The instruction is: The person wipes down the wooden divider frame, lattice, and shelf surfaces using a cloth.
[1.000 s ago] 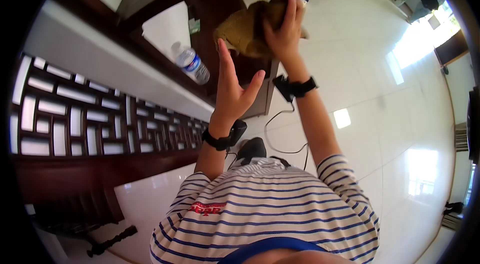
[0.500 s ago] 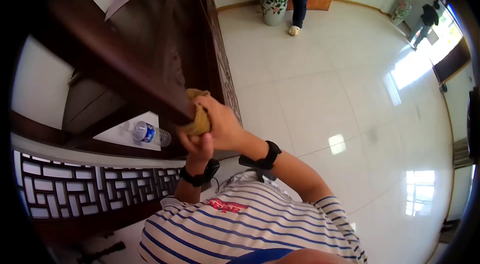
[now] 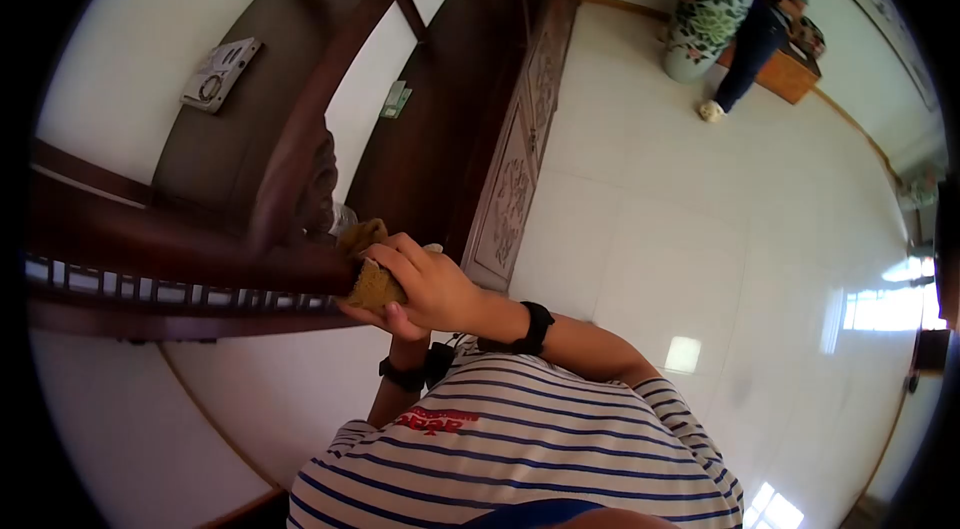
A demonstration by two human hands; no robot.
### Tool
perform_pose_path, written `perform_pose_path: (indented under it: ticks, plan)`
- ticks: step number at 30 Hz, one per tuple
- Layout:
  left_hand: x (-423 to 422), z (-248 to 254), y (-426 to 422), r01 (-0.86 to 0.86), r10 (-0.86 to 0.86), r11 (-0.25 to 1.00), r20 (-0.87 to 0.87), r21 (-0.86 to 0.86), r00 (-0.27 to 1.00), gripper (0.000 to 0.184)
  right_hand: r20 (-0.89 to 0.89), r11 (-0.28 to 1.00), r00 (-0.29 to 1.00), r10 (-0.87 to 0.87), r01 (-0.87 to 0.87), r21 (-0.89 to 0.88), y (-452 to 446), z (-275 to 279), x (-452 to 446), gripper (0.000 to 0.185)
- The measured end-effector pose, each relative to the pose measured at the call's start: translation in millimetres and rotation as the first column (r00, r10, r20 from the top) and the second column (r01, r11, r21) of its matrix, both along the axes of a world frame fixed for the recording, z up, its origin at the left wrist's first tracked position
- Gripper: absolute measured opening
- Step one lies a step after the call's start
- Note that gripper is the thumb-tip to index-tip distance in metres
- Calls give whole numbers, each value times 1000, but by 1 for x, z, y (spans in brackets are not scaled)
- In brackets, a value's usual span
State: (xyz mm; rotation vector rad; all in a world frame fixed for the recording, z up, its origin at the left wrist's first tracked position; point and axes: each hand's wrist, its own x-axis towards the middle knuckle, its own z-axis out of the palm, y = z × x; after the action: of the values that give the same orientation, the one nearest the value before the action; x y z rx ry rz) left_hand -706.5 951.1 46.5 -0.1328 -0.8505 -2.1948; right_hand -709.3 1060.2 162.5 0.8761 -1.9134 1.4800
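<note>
A folded brown cloth (image 3: 376,285) is pressed against the end of a dark wooden rail (image 3: 200,247) on the carved cabinet. My right hand (image 3: 432,289) closes over the cloth from the near side, thumb low and fingers bent across it. Beneath it, my left hand (image 3: 402,325) also has its fingers against the cloth's underside; most of that hand is hidden by the right one. Just behind the cloth, part of a clear plastic bottle (image 3: 343,219) shows on the shelf.
Dark shelves (image 3: 430,139) carry a pale flat device (image 3: 220,75) and a small green-and-white box (image 3: 396,100). Carved doors (image 3: 512,191) run along the cabinet front. Across the tiled floor (image 3: 660,229), a person (image 3: 757,39) is beside a tall flowered vase (image 3: 712,14) and a wooden chest (image 3: 785,69).
My view has swung, so the cabinet, vase and person appear farther right. Both hands stay on the cloth at the rail. The bottle, plain before, is now mostly hidden.
</note>
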Motion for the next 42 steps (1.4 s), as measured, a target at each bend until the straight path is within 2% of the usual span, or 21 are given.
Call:
perform_pose_path:
  ticks: [2, 4, 5, 7, 9, 10, 11, 13, 15, 19, 20, 23, 27, 29, 31, 35, 36, 37, 39, 40, 42]
  plan:
    - [10, 5, 11, -49, 36, 985, -84, -164, 996, 79, 46, 998, 997, 66, -66, -9, 12, -2, 2, 47]
    - [24, 45, 35, -117, 269, 857, 242, -501, 932, 89, 18, 987, 993, 113, -114, 111, 32, -6, -1, 44]
    - [24, 58, 49, -129, 284, 860, 253, -493, 925, 89, -30, 963, 989, 145, -134, 234, 46, -9, -6, 41]
    - [31, 70, 76, -268, 616, 545, 164, -794, 770, 91, -120, 950, 970, 212, -176, 258, 81, -17, -12, 34]
    - [46, 67, 107, -90, 843, 92, 29, -992, 537, 89, -20, 847, 959, 283, -240, 473, 127, -28, -14, 33]
    - [38, 77, 137, -78, 764, 165, 77, -983, 641, 85, -17, 868, 968, 250, -216, 448, 146, -34, -15, 26]
    - [33, 77, 153, -78, 776, 168, 82, -983, 625, 85, -13, 861, 963, 269, -234, 451, 167, -38, -15, 26]
    - [21, 76, 177, 74, 656, 103, 124, -992, 745, 78, 244, 850, 953, 180, -275, 449, 210, -43, -21, 20]
    - [8, 84, 194, 56, 635, -142, -48, -988, 771, 65, 241, 868, 954, 180, -270, 416, 251, -48, -34, 21]
    - [3, 70, 203, 52, 717, -333, -217, -941, 663, 55, 329, 850, 927, 181, -316, 422, 325, -45, -60, 21]
    - [4, 70, 209, -4, 750, -197, -153, -980, 644, 55, 333, 844, 921, 200, -335, 420, 339, -46, -66, 21]
    - [10, 66, 215, 44, 812, -70, -31, -997, 583, 51, 475, 912, 871, 124, -288, 291, 372, -79, -79, 22]
    - [10, 59, 219, 301, 833, -227, -24, -926, 553, 61, 584, 931, 798, 144, -310, 193, 391, -113, -91, 26]
    - [0, 63, 219, 289, 849, -188, -7, -939, 529, 63, 658, 924, 738, 150, -342, 173, 392, -114, -107, 27]
    - [-14, 71, 206, 260, 793, 144, 269, -955, 546, 61, 706, 881, 687, 172, -428, 201, 382, -107, -131, 26]
    - [-40, 76, 166, 317, 879, 257, 358, -913, 316, 58, 684, 882, 690, 237, -448, 146, 341, -101, -211, 24]
    - [-49, 73, 151, 245, 929, 87, 167, -966, 330, 52, 589, 890, 770, 244, -420, 179, 325, -84, -233, 22]
    - [-60, 76, 137, 234, 931, 102, 175, -967, 320, 52, 487, 896, 838, 247, -389, 214, 310, -60, -253, 20]
    - [-83, 89, 118, -104, 927, 21, -20, -994, 375, 50, 348, 902, 886, 307, -387, 190, 282, -23, -291, 18]
    - [-91, 101, 115, -110, 934, 34, -7, -993, 356, 50, 220, 907, 911, 350, -388, 164, 270, -14, -313, 18]
    - [-102, 121, 107, -182, 923, 280, 211, -943, 323, 49, 103, 900, 910, 402, -414, 138, 248, -5, -345, 18]
